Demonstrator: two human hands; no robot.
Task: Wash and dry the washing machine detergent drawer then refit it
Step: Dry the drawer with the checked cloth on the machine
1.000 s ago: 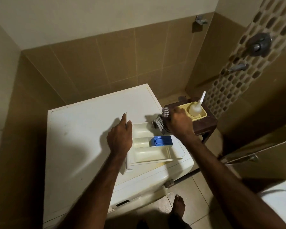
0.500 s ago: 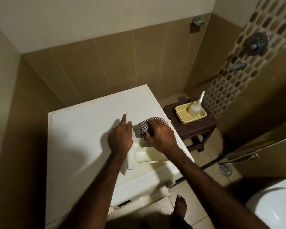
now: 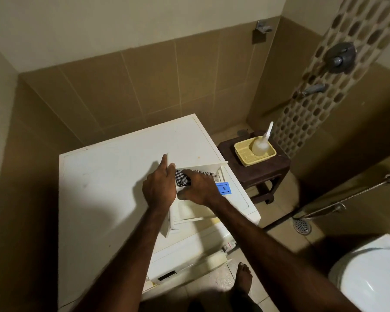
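The cream detergent drawer (image 3: 190, 211) lies on top of the white washing machine (image 3: 113, 188), near its right edge, with a blue insert (image 3: 223, 188) in its right compartment. My left hand (image 3: 159, 188) grips the drawer's left wall and steadies it. My right hand (image 3: 199, 188) holds a black-and-white checked cloth (image 3: 182, 178) and presses it into the drawer's far compartment. Most of the drawer's middle is hidden under my hands.
A dark wooden stool (image 3: 254, 171) stands right of the machine, with a yellow basket (image 3: 245, 154) holding a squeeze bottle (image 3: 260, 147). A toilet (image 3: 369, 275) is at lower right, a floor drain (image 3: 302, 226) beside it. My bare foot (image 3: 242, 278) stands below the machine front.
My right hand took the checked cloth from beside the drawer and pushed it down into the drawer's far compartment. My left hand stayed on the drawer's left wall.
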